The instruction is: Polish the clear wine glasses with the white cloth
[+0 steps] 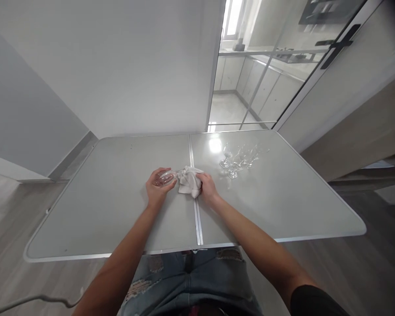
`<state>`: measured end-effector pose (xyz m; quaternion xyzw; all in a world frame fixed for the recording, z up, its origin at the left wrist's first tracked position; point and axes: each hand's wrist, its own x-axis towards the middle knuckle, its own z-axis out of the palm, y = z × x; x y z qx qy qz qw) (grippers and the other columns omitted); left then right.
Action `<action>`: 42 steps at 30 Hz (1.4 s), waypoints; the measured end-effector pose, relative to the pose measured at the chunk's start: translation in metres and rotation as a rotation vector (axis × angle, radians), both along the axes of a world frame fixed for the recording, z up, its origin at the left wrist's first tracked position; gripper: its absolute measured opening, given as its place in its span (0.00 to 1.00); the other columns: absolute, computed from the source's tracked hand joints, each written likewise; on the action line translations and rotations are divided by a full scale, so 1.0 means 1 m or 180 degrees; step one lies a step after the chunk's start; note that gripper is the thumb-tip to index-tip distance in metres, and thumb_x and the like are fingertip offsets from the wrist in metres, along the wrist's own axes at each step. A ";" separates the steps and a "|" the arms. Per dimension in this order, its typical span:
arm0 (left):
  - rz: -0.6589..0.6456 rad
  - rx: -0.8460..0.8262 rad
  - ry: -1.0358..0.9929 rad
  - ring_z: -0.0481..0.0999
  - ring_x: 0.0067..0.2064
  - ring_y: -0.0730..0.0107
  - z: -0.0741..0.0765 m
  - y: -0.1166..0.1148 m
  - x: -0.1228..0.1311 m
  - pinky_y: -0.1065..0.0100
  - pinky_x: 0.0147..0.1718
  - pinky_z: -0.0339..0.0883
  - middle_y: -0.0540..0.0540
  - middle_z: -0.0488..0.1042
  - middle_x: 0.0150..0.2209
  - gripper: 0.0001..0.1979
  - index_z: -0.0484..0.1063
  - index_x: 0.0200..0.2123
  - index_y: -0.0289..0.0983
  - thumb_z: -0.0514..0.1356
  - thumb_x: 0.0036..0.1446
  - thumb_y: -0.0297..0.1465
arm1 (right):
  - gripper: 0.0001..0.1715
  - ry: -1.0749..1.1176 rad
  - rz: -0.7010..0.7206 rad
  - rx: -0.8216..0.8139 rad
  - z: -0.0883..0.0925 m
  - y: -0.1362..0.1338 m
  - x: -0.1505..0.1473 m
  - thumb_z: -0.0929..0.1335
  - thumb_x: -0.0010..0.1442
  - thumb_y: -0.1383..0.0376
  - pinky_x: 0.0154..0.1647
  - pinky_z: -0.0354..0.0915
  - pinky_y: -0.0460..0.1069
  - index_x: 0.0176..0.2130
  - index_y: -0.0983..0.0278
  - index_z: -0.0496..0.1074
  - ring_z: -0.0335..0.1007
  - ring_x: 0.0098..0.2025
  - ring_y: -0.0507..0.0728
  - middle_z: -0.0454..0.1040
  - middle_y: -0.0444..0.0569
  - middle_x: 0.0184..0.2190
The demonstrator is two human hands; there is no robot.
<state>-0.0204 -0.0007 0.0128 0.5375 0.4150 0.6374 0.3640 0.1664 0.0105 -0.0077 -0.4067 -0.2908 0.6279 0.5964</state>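
My left hand (157, 186) is wrapped round the bowl of a clear stemmed glass (167, 177), which is held on its side above the table. My right hand (208, 186) grips a white cloth (190, 182). The cloth lies against the stem end of the glass and covers its foot. To the right, several more clear stemmed glasses (233, 172) stand in a group on the table. Their outlines overlap, so I cannot tell them all apart.
The folding table (118, 219) has a pale top, a metal rim and a metal seam (197, 219) down its middle. Behind it rise a white wall (134, 66) and a glass-paned door (263, 87). A grey cable (36, 298) lies at the lower left.
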 end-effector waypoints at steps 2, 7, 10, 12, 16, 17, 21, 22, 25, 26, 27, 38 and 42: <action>-0.0155 0.0010 0.0028 0.84 0.44 0.58 -0.002 -0.001 0.002 0.51 0.49 0.80 0.40 0.79 0.49 0.28 0.73 0.48 0.38 0.76 0.43 0.34 | 0.11 0.0014 -0.0070 -0.0001 0.004 0.000 -0.002 0.73 0.52 0.57 0.29 0.62 0.47 0.31 0.62 0.75 0.66 0.29 0.53 0.73 0.42 0.26; -0.0256 0.0025 0.0057 0.83 0.45 0.57 -0.004 -0.001 0.001 0.50 0.49 0.80 0.39 0.79 0.50 0.29 0.73 0.48 0.38 0.76 0.42 0.34 | 0.11 0.0070 0.0209 -0.0186 0.009 0.000 -0.005 0.73 0.52 0.58 0.32 0.64 0.48 0.33 0.63 0.77 0.70 0.32 0.54 0.77 0.45 0.29; -0.0041 0.0017 -0.0013 0.83 0.45 0.58 -0.003 0.000 0.000 0.50 0.49 0.79 0.39 0.78 0.51 0.29 0.72 0.49 0.38 0.76 0.44 0.34 | 0.09 -0.0150 0.0059 -0.0260 0.004 -0.001 -0.002 0.73 0.51 0.61 0.27 0.61 0.47 0.26 0.63 0.73 0.65 0.26 0.53 0.71 0.42 0.22; -0.0104 -0.0001 -0.0029 0.83 0.45 0.58 -0.004 -0.001 0.001 0.50 0.50 0.79 0.39 0.78 0.51 0.29 0.72 0.49 0.39 0.76 0.44 0.34 | 0.08 -0.0154 -0.0128 -0.0132 0.003 -0.002 0.000 0.73 0.52 0.60 0.27 0.61 0.47 0.26 0.62 0.74 0.65 0.27 0.53 0.72 0.42 0.23; -0.0441 0.0007 0.0038 0.83 0.45 0.57 -0.006 -0.002 0.003 0.50 0.49 0.79 0.40 0.78 0.49 0.29 0.73 0.47 0.38 0.77 0.41 0.35 | 0.11 0.0075 0.0003 -0.0073 0.009 -0.002 -0.001 0.73 0.53 0.58 0.33 0.65 0.48 0.35 0.62 0.77 0.70 0.33 0.55 0.77 0.45 0.31; -0.0414 0.0016 0.0031 0.83 0.45 0.57 -0.006 -0.002 0.002 0.50 0.49 0.79 0.40 0.78 0.49 0.29 0.73 0.47 0.38 0.77 0.41 0.35 | 0.11 0.0070 0.0052 -0.0159 0.011 -0.003 -0.002 0.73 0.52 0.58 0.32 0.64 0.48 0.34 0.62 0.77 0.69 0.32 0.54 0.77 0.45 0.30; -0.0117 -0.0018 -0.0091 0.83 0.44 0.58 -0.004 -0.001 -0.001 0.52 0.49 0.79 0.38 0.78 0.51 0.29 0.72 0.49 0.38 0.76 0.44 0.36 | 0.08 -0.0116 0.0108 -0.0299 0.013 -0.005 0.000 0.72 0.51 0.61 0.25 0.58 0.46 0.27 0.63 0.73 0.63 0.27 0.52 0.70 0.43 0.24; -0.0082 -0.0045 -0.0115 0.83 0.44 0.58 -0.002 -0.001 -0.002 0.51 0.50 0.79 0.38 0.78 0.52 0.29 0.72 0.49 0.38 0.75 0.44 0.36 | 0.09 -0.0151 0.0099 -0.0304 0.013 -0.005 0.001 0.72 0.51 0.62 0.24 0.56 0.46 0.24 0.63 0.71 0.61 0.26 0.51 0.68 0.42 0.23; -0.0028 -0.0086 -0.0189 0.84 0.45 0.57 0.001 0.000 -0.003 0.51 0.51 0.78 0.39 0.77 0.52 0.29 0.72 0.49 0.38 0.75 0.44 0.36 | 0.11 -0.0170 -0.0028 -0.0352 0.013 -0.006 0.006 0.71 0.50 0.63 0.23 0.54 0.46 0.22 0.62 0.67 0.59 0.25 0.51 0.65 0.41 0.21; -0.0006 -0.0082 -0.0208 0.84 0.45 0.57 0.001 0.001 -0.003 0.51 0.51 0.78 0.39 0.77 0.52 0.29 0.72 0.49 0.39 0.75 0.44 0.36 | 0.12 -0.0159 -0.0097 -0.0361 0.013 -0.005 0.007 0.72 0.49 0.62 0.23 0.54 0.46 0.22 0.62 0.67 0.59 0.25 0.51 0.65 0.41 0.21; 0.0006 -0.0077 -0.0215 0.84 0.45 0.57 0.001 0.001 -0.002 0.51 0.51 0.78 0.39 0.77 0.52 0.29 0.72 0.49 0.39 0.76 0.44 0.36 | 0.11 -0.0142 -0.0151 -0.0355 0.014 -0.005 0.007 0.72 0.49 0.62 0.24 0.55 0.47 0.22 0.62 0.67 0.59 0.25 0.52 0.65 0.42 0.21; -0.0218 -0.0004 -0.0003 0.83 0.45 0.57 -0.003 -0.002 0.000 0.51 0.48 0.80 0.40 0.78 0.49 0.28 0.73 0.48 0.38 0.76 0.42 0.34 | 0.11 -0.0388 0.0238 -0.0326 0.021 -0.004 0.001 0.72 0.48 0.59 0.28 0.57 0.46 0.29 0.64 0.75 0.65 0.29 0.53 0.72 0.43 0.25; 0.0246 -0.0021 -0.0029 0.83 0.45 0.59 0.002 0.000 -0.003 0.53 0.51 0.79 0.40 0.77 0.52 0.28 0.73 0.49 0.38 0.75 0.45 0.35 | 0.08 -0.0694 0.0252 -0.0250 0.012 -0.003 0.007 0.69 0.49 0.61 0.25 0.54 0.46 0.25 0.63 0.69 0.60 0.26 0.51 0.67 0.41 0.21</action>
